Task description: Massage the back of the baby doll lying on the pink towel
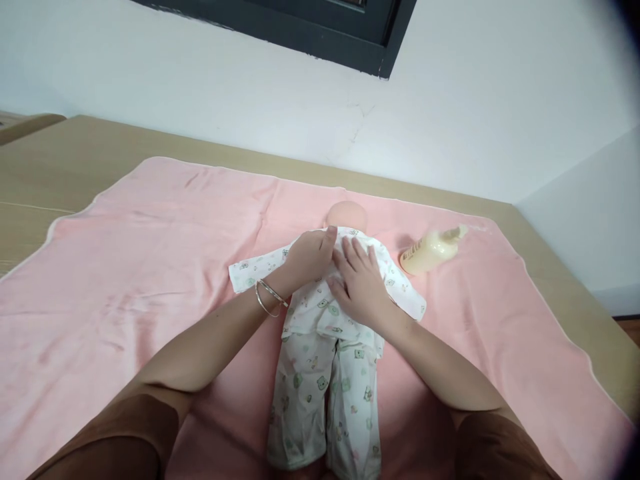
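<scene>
A baby doll (346, 217) lies on its back on a pink towel (150, 267), head pointing away from me. It wears a white printed top (250, 270) and matching trousers (325, 400). My left hand (307, 257) rests on the doll's chest near the collar, fingers curled and pinching the fabric of the top. A thin bangle circles that wrist. My right hand (360, 283) lies flat on the doll's chest, fingers stretched out and pressing on the top, just touching the left hand.
A cream lotion bottle (433, 250) lies on its side on the towel, right of the doll's head. The towel covers a wooden surface (65, 167) against a white wall. A dark window frame (325, 30) is above.
</scene>
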`<act>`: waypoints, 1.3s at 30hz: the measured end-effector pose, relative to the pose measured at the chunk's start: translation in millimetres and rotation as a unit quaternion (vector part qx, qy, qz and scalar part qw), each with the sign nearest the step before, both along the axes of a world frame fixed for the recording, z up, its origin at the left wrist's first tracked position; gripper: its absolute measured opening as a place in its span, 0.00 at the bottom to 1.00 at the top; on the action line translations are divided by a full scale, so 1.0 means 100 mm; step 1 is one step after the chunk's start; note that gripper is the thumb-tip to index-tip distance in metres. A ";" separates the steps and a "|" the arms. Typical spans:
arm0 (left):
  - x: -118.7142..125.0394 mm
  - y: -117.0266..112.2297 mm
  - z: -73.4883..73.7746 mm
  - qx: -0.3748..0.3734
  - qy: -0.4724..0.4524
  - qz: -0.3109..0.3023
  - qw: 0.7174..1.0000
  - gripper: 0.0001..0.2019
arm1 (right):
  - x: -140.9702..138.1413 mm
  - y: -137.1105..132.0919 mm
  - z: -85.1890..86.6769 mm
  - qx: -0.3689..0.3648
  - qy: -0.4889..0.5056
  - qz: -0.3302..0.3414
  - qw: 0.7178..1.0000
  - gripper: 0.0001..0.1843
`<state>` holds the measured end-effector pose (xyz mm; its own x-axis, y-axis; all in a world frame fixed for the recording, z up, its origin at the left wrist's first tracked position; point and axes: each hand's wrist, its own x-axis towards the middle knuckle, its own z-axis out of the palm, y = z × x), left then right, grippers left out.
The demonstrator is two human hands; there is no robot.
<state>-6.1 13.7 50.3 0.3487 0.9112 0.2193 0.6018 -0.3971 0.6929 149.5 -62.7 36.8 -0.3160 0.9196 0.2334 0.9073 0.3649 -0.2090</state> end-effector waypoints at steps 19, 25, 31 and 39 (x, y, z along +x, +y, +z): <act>0.13 -0.04 -0.19 0.105 0.009 0.007 0.994 0.26 | 0.03 0.07 -0.07 0.039 0.024 -0.037 0.998 0.29; 0.27 -0.39 -0.23 0.164 0.171 -0.027 0.971 0.22 | 0.18 0.07 0.28 0.007 -0.028 -0.049 0.998 0.22; 0.44 -1.30 0.03 0.024 0.099 -0.335 0.937 0.26 | 0.70 -0.08 0.89 0.044 0.086 -0.091 0.991 0.27; 1.76 -0.53 0.57 -0.476 -0.588 -0.060 0.651 0.11 | 1.32 0.13 0.90 0.117 0.112 -0.248 0.955 0.30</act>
<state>170.3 -39.8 106.9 0.5318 0.8105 -0.2455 -0.5633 0.5550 0.6121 281.7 -49.9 126.9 0.2271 0.8576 0.4614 0.9227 -0.0380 -0.3835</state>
